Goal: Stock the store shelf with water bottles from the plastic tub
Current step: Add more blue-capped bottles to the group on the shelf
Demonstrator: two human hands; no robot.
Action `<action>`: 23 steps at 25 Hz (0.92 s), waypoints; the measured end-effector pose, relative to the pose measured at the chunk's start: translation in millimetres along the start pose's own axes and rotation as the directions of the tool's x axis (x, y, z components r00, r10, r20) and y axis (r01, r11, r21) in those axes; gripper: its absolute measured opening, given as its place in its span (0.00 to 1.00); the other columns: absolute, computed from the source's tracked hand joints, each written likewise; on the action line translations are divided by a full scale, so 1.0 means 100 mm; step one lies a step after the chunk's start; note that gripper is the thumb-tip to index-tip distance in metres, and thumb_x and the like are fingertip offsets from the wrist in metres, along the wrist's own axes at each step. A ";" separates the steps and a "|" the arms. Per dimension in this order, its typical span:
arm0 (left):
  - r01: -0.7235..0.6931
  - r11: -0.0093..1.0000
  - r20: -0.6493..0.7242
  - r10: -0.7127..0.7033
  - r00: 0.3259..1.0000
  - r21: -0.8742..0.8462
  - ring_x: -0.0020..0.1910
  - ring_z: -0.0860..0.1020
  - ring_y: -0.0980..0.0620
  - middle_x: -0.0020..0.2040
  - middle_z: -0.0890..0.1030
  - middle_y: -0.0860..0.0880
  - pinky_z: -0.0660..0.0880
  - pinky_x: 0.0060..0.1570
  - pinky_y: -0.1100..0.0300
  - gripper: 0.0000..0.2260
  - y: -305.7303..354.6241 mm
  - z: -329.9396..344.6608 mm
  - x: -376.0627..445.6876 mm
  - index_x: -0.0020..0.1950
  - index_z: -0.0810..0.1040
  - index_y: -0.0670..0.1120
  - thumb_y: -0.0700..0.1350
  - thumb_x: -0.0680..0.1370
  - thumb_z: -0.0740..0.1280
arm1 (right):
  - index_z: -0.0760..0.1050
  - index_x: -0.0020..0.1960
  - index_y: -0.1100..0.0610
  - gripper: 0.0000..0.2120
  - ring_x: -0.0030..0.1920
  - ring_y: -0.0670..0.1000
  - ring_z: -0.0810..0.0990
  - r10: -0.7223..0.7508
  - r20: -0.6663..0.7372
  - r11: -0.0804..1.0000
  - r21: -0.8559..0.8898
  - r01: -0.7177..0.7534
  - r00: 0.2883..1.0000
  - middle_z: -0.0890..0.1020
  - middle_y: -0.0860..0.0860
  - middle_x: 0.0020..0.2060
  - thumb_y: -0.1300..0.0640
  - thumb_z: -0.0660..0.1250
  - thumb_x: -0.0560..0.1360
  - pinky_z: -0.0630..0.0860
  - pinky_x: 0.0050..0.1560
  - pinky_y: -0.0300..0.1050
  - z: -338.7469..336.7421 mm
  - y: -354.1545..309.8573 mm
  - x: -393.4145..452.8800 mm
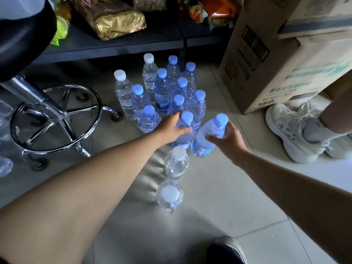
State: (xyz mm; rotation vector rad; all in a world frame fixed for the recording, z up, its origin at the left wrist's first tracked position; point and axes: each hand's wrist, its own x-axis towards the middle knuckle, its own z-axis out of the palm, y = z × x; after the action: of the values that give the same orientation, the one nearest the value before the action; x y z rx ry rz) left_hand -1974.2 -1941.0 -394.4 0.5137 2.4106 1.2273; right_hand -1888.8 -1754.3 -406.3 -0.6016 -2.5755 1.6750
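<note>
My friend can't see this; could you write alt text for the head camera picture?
A person's left hand and right hand each grip a blue-capped water bottle above a cluster of bottles standing on the tiled floor, between a chrome stool and cardboard boxes.

Both forearms are bare with no sleeves in view, the left grip (172, 128) and right grip (227, 139) ungloved, and a dark shoe (226, 251) with a pale toe shows below
</note>
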 end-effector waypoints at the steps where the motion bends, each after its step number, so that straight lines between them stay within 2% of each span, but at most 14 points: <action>1: 0.008 1.000 -0.037 -0.009 0.999 -0.028 0.59 0.75 0.51 0.61 0.78 0.47 0.68 0.57 0.62 0.23 0.13 -0.05 -0.03 0.65 0.71 0.43 0.44 0.72 0.73 | 0.72 0.55 0.48 0.21 0.46 0.45 0.78 -0.003 -0.013 1.000 0.003 0.003 1.000 0.80 0.44 0.48 0.59 0.75 0.66 0.73 0.47 0.40 -0.09 -0.14 -0.01; 3: 0.035 0.993 -0.101 -0.047 0.994 -0.111 0.60 0.75 0.50 0.61 0.78 0.46 0.69 0.61 0.60 0.22 0.49 -0.24 -0.12 0.64 0.72 0.42 0.43 0.73 0.73 | 0.72 0.55 0.48 0.22 0.48 0.46 0.78 -0.019 -0.029 1.000 0.013 0.019 0.999 0.80 0.45 0.49 0.59 0.76 0.66 0.75 0.50 0.41 -0.32 -0.57 -0.07; 5: 0.058 0.987 -0.134 -0.079 0.988 -0.152 0.61 0.75 0.48 0.62 0.77 0.46 0.69 0.64 0.55 0.22 0.95 -0.52 -0.22 0.65 0.71 0.43 0.44 0.73 0.72 | 0.72 0.55 0.49 0.22 0.47 0.45 0.78 -0.032 -0.024 0.999 0.035 0.033 0.999 0.80 0.45 0.48 0.59 0.76 0.66 0.76 0.47 0.38 -0.60 -1.11 -0.15; 7: 0.074 0.986 -0.167 -0.100 0.981 -0.152 0.59 0.75 0.47 0.60 0.78 0.46 0.71 0.60 0.56 0.22 1.47 -0.86 -0.33 0.65 0.71 0.43 0.46 0.73 0.72 | 0.72 0.55 0.50 0.21 0.47 0.46 0.79 -0.054 -0.013 0.998 0.038 0.055 0.998 0.80 0.46 0.48 0.59 0.76 0.66 0.77 0.47 0.39 -0.85 -1.68 -0.26; 9: 0.083 0.989 -0.212 -0.109 0.971 -0.126 0.55 0.74 0.50 0.57 0.76 0.49 0.68 0.52 0.60 0.22 2.04 -1.25 -0.49 0.65 0.71 0.43 0.46 0.74 0.71 | 0.72 0.55 0.49 0.21 0.50 0.48 0.80 -0.079 -0.005 0.996 0.036 0.079 0.997 0.81 0.47 0.49 0.57 0.75 0.65 0.77 0.51 0.44 -1.08 -2.28 -0.39; 10: 0.077 0.988 -0.232 -0.106 0.967 -0.131 0.54 0.73 0.52 0.56 0.76 0.50 0.68 0.51 0.61 0.22 2.37 -1.49 -0.59 0.65 0.71 0.44 0.46 0.74 0.71 | 0.72 0.55 0.49 0.21 0.50 0.49 0.80 -0.089 0.001 0.995 0.035 0.089 0.996 0.81 0.47 0.49 0.57 0.75 0.65 0.77 0.50 0.45 -1.21 -2.62 -0.47; 14: 0.016 0.978 -0.318 -0.083 0.945 -0.209 0.52 0.76 0.51 0.53 0.78 0.49 0.71 0.52 0.58 0.19 3.68 -2.60 -0.99 0.60 0.74 0.44 0.45 0.72 0.73 | 0.73 0.55 0.48 0.21 0.44 0.44 0.80 -0.172 -0.009 0.985 0.006 0.172 0.985 0.81 0.45 0.45 0.59 0.76 0.65 0.76 0.46 0.39 -1.75 -4.28 -0.87; 17: -0.030 0.976 -0.395 -0.060 0.917 -0.217 0.50 0.78 0.49 0.52 0.81 0.46 0.74 0.52 0.55 0.17 4.63 -3.54 -1.26 0.57 0.76 0.43 0.45 0.71 0.74 | 0.74 0.53 0.49 0.19 0.41 0.37 0.79 -0.270 -0.016 0.960 -0.076 0.268 0.963 0.81 0.42 0.42 0.55 0.77 0.65 0.74 0.44 0.34 -2.12 -5.60 -1.11; 19: -0.084 0.974 -0.424 -0.014 0.906 -0.211 0.46 0.78 0.50 0.48 0.81 0.46 0.75 0.50 0.54 0.15 5.34 -4.26 -1.49 0.55 0.76 0.45 0.44 0.71 0.74 | 0.75 0.55 0.51 0.20 0.40 0.40 0.78 -0.337 -0.008 0.935 -0.120 0.334 0.941 0.81 0.42 0.41 0.52 0.77 0.66 0.74 0.42 0.35 -2.38 -6.57 -1.28; 21: -0.147 0.971 -0.466 0.043 0.883 -0.188 0.42 0.76 0.53 0.43 0.79 0.49 0.75 0.47 0.55 0.14 6.01 -4.96 -1.74 0.53 0.75 0.48 0.44 0.71 0.74 | 0.76 0.54 0.52 0.19 0.36 0.38 0.76 -0.405 -0.013 0.909 -0.110 0.401 0.914 0.79 0.41 0.38 0.53 0.77 0.66 0.71 0.39 0.32 -2.60 -7.52 -1.47; 23: -0.205 0.965 -0.507 0.095 0.857 -0.166 0.43 0.78 0.53 0.46 0.81 0.49 0.76 0.50 0.55 0.16 6.58 -5.59 -1.98 0.55 0.76 0.47 0.44 0.70 0.74 | 0.76 0.52 0.52 0.18 0.35 0.39 0.77 -0.469 -0.029 0.881 -0.093 0.464 0.883 0.80 0.42 0.37 0.52 0.77 0.65 0.73 0.38 0.33 -2.74 -8.36 -1.64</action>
State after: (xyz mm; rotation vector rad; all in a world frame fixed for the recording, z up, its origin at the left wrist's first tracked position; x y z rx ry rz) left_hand -1983.3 -2055.0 483.6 0.3571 2.6301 1.8600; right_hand -1937.2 -1861.7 480.6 -0.0065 -2.4920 1.3755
